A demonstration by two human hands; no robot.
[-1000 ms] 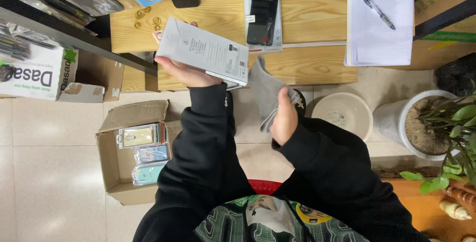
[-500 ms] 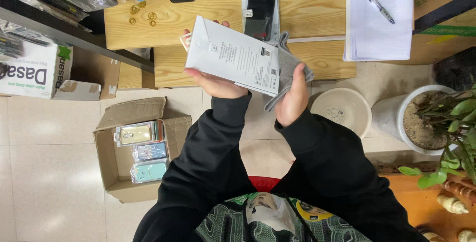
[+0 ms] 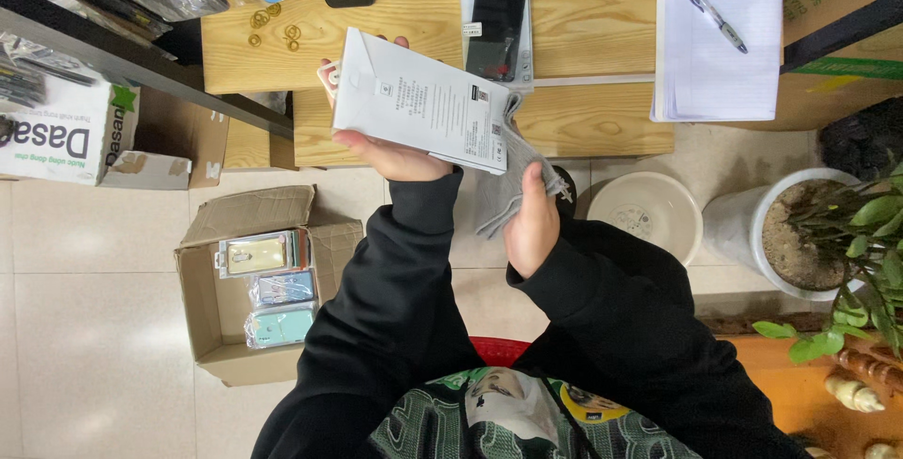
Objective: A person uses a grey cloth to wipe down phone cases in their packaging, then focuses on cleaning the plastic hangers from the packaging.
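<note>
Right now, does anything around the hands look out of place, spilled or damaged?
Nothing looks damaged. The left hand holds a flat white package, the right hand a grey cloth. A few small gold rings lie scattered loose on the wooden shelf, and the cardboard box on the floor stands open with its flaps splayed.

Black phone (image 3: pixel 498 13) near desk (image 3: pixel 602 26) back edge. Pen (image 3: pixel 715 16) on notepad (image 3: pixel 720 45), right end. Gold rings (image 3: pixel 273 28) at left corner.
</note>
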